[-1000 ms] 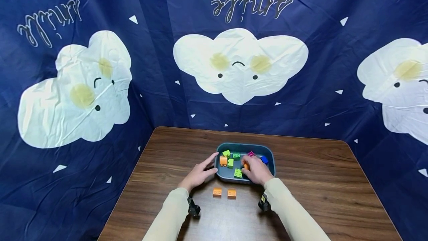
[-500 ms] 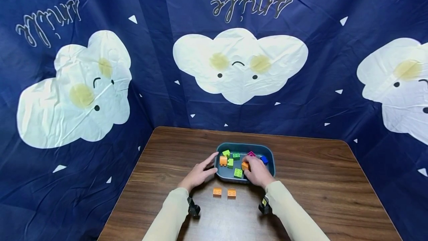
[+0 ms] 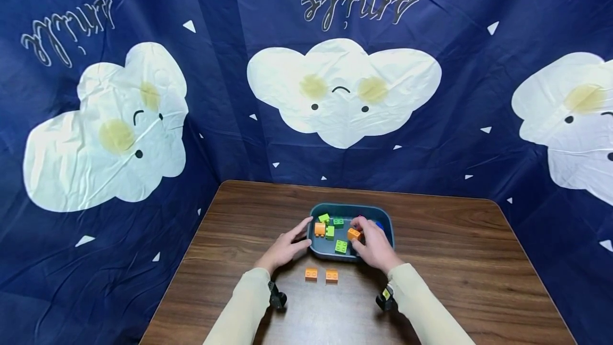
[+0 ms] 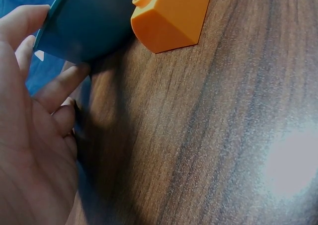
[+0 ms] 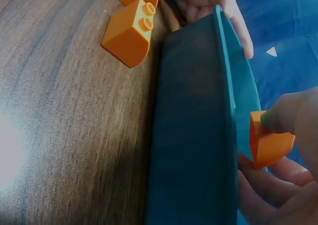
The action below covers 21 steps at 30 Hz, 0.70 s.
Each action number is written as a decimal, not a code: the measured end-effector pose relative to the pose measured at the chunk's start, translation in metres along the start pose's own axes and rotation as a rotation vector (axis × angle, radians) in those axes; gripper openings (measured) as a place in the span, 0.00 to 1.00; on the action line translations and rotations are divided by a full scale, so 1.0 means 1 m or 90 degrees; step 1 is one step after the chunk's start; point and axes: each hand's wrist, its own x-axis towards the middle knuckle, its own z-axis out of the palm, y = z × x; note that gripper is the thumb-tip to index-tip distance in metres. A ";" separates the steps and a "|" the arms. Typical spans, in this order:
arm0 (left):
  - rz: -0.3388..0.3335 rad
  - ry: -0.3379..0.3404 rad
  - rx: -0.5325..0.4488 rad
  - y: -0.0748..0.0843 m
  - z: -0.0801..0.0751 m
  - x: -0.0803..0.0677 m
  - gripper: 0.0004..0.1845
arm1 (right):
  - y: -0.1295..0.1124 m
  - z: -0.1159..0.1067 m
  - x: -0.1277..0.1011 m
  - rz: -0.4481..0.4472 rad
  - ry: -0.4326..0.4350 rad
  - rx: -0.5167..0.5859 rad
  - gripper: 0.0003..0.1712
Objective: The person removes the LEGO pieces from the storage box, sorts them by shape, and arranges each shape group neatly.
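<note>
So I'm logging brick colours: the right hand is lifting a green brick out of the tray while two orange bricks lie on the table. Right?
Not quite: the brick in the right hand is orange, not green, as the right wrist view shows. It is over the tray, and two orange bricks do lie on the table.
</note>
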 end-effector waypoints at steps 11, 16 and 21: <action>-0.001 0.003 -0.001 0.001 0.000 0.000 0.35 | -0.001 -0.007 -0.013 -0.012 0.029 0.001 0.24; -0.003 0.005 0.001 0.001 0.000 0.000 0.35 | -0.003 -0.009 -0.019 -0.017 0.031 0.003 0.22; -0.003 0.003 0.002 0.001 0.001 0.000 0.35 | -0.007 -0.014 -0.026 -0.032 0.031 0.005 0.19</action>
